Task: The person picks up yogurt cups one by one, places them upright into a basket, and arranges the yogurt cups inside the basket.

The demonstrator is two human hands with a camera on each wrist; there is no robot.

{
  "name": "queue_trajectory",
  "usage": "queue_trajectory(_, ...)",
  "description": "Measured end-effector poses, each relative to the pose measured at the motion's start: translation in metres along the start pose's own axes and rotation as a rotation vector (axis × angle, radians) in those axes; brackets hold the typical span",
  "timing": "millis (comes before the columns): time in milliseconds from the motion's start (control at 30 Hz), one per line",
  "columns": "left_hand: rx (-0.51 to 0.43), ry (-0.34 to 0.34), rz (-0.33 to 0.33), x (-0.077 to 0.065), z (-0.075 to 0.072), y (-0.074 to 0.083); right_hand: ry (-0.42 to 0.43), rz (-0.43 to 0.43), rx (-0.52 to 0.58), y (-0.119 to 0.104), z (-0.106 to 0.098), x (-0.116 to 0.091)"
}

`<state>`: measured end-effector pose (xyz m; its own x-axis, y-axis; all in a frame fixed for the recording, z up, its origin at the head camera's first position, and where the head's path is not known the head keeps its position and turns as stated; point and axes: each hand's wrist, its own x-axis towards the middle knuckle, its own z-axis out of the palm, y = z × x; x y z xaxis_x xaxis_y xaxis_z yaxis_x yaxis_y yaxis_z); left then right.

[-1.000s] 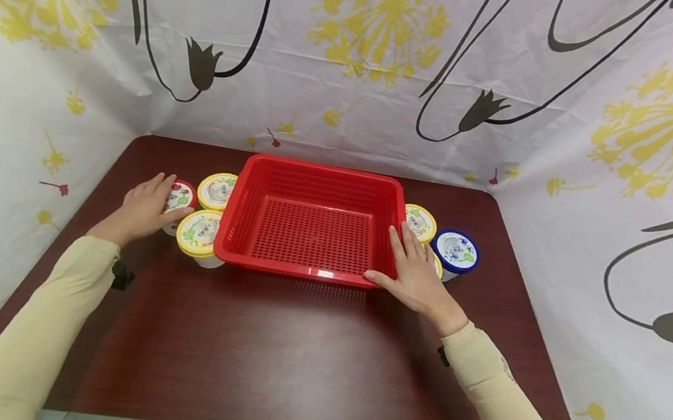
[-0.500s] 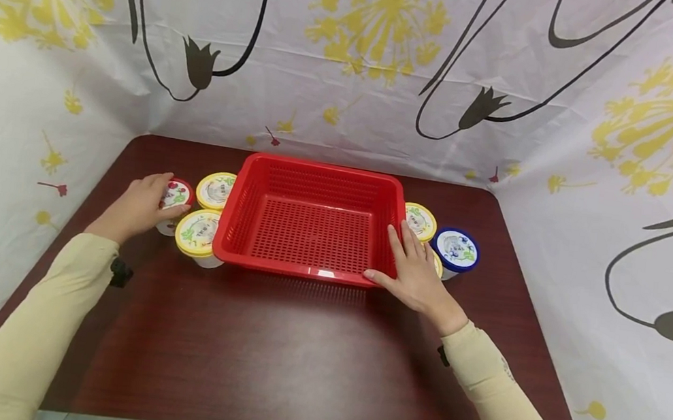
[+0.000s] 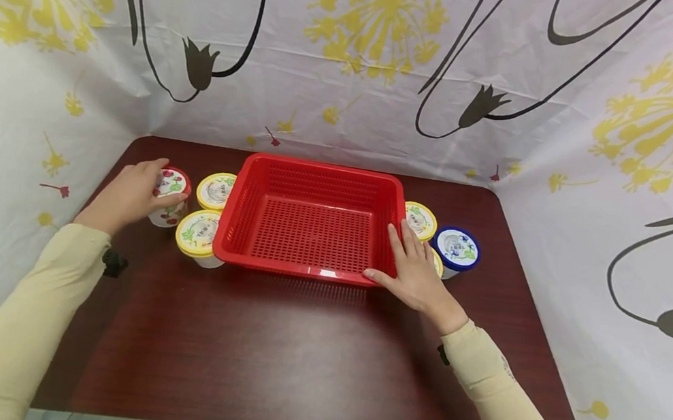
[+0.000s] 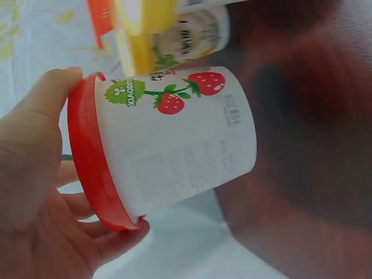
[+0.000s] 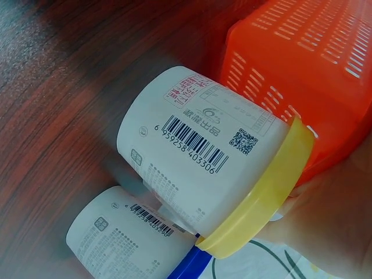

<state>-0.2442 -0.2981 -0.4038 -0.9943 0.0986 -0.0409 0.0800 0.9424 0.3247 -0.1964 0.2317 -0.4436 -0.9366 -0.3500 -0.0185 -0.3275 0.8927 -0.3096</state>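
My left hand (image 3: pixel 122 196) grips a white tub with a red lid (image 3: pixel 170 182) at the table's left. Its thumb and fingers curl round the lid's rim, and strawberries are printed on the tub's side in the left wrist view. My right hand (image 3: pixel 418 277) rests with spread fingers over the right rim of a red plastic basket (image 3: pixel 305 274) and the lid of a yellow-lidded tub (image 5: pixel 203 151), which it mostly covers in the head view. The basket stands mid-table with nothing inside.
Two yellow-lidded tubs (image 3: pixel 199 231) stand close by the basket's left side. Right of it are another yellow-lidded tub (image 3: pixel 420 222) and a blue-lidded tub (image 3: pixel 457 249). Patterned white cloth (image 3: pixel 340 60) hangs behind the dark wooden table (image 3: pixel 296 363).
My left hand has closed round the red-lidded tub and shifted it left and slightly away, apart from the yellow-lidded tubs. The right hand and basket have stayed in place.
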Motion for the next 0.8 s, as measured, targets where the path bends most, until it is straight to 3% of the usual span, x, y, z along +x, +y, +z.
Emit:
queue_trajectory(533,-0.034,0.119,0.093,0.005,-0.050,0.046,-0.020,0.011,-0.008,0.000,-0.002,0.000)
queue_trajectory(800,-0.013,0.086,0.108,0.014,-0.067,0.077,-0.029,0.015,0.003,0.000,-0.002,0.000)
